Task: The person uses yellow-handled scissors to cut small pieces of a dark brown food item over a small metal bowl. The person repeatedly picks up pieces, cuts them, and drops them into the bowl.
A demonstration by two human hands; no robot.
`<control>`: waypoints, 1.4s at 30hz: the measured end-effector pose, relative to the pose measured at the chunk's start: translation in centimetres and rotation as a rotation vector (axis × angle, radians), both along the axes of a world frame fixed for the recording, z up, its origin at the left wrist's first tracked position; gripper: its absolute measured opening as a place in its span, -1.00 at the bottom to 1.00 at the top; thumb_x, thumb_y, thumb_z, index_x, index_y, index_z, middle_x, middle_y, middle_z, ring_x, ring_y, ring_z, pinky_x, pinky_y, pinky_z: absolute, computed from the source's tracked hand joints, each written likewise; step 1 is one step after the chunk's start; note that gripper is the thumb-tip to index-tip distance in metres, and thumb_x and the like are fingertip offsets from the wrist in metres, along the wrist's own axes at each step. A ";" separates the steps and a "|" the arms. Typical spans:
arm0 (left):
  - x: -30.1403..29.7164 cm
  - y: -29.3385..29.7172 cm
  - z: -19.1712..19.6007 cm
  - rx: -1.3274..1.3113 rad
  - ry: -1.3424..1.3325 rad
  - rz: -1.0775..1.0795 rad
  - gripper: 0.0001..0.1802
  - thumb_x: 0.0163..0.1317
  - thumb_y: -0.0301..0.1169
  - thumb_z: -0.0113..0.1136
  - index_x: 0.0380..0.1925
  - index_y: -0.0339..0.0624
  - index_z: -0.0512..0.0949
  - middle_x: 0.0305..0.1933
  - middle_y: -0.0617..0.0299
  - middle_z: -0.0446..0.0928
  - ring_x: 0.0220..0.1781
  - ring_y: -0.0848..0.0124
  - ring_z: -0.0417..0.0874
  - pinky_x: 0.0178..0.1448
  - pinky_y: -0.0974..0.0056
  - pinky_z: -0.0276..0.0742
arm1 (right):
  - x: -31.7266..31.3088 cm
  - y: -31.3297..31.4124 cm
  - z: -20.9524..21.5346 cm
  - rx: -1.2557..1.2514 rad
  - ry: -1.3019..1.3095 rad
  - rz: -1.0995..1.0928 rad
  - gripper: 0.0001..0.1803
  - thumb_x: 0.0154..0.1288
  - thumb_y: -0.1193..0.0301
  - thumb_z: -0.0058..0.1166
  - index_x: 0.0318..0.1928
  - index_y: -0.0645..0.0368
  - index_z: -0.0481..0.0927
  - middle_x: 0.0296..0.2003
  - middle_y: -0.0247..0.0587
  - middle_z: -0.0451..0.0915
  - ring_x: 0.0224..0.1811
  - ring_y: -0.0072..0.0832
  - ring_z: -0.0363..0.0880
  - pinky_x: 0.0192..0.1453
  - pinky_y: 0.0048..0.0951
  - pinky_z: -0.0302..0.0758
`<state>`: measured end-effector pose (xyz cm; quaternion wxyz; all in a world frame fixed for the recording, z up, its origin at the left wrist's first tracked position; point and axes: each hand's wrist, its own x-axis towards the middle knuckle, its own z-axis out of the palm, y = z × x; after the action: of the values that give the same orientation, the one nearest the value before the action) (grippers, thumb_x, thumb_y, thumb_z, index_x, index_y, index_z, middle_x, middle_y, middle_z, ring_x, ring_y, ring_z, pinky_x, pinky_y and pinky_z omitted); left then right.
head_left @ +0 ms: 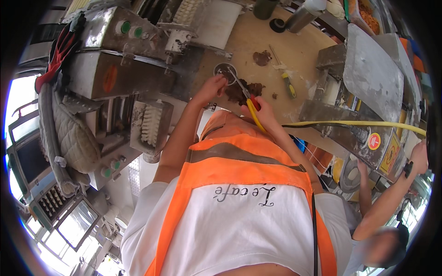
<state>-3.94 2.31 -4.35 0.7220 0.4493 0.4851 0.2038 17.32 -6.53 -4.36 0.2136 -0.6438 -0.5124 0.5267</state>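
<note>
My left hand (212, 90) is closed, its fingertips at the near edge of a round metal cup (215, 70) with a dark inside. Pliers (253, 108) with yellow and red handles are held in my right hand (264, 112); their long metal nose reaches across to the cup's rim. I cannot tell whether the jaws grip it. Dark brown broken pieces (237, 94) lie on the table just beside the cup and under the pliers. Farther off are a flat brown lump (262, 57) and a screwdriver (289, 86) with a yellow and dark handle.
The tan worktable (299, 50) runs between metal machines (124, 76) on the left and a metal unit (340, 110) on the right. A yellow hose (354, 123) crosses at right. A metal cylinder (304, 16) stands at the back. Another person's arm (391, 198) is at the lower right.
</note>
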 end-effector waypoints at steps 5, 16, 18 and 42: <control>0.8 -1.2 0.7 -0.036 -0.005 -0.179 -0.81 0.34 -0.31 -0.12 -0.33 -0.15 0.43 -0.57 0.44 0.27 -0.55 0.63 0.29 -0.45 0.48 0.22 | -1.9 3.2 1.5 0.236 0.303 -0.152 -0.62 0.00 0.38 0.31 -0.23 0.29 0.44 -0.39 -0.21 0.52 -0.39 -0.53 0.46 -0.28 -0.48 0.44; -0.2 -2.1 1.6 -0.368 -0.314 -0.219 -0.77 0.34 -0.33 -0.09 -0.14 -0.22 0.44 -0.36 0.35 0.37 -0.47 0.59 0.28 -0.40 0.45 0.25 | -2.2 4.4 2.2 0.116 0.502 0.033 -0.70 0.04 0.58 0.21 -0.20 0.29 0.43 -0.36 -0.31 0.54 -0.33 -0.66 0.45 -0.25 -0.57 0.46; -0.2 -2.2 2.0 -0.361 -0.343 -0.247 -0.75 0.34 -0.33 -0.10 -0.11 -0.24 0.43 -0.34 0.34 0.39 -0.44 0.59 0.28 -0.37 0.44 0.27 | -2.3 4.6 2.7 0.069 0.509 0.022 -0.74 0.07 0.60 0.18 -0.22 0.29 0.42 -0.37 -0.30 0.53 -0.37 -0.62 0.48 -0.28 -0.57 0.46; 0.8 -2.1 4.7 -0.539 -0.556 0.044 -0.74 0.33 -0.29 -0.11 -0.12 -0.20 0.42 -0.31 0.35 0.42 -0.36 0.60 0.39 -0.31 0.49 0.34 | -1.8 5.3 2.1 0.211 0.381 0.006 -0.65 0.02 0.64 0.11 -0.10 0.29 0.44 -0.37 -0.33 0.54 -0.34 -0.67 0.48 -0.29 -0.59 0.51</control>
<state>-3.09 0.22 0.37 0.9135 0.1606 0.3167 0.1985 15.49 -1.24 -2.23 0.3713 -0.5052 -0.5168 0.5830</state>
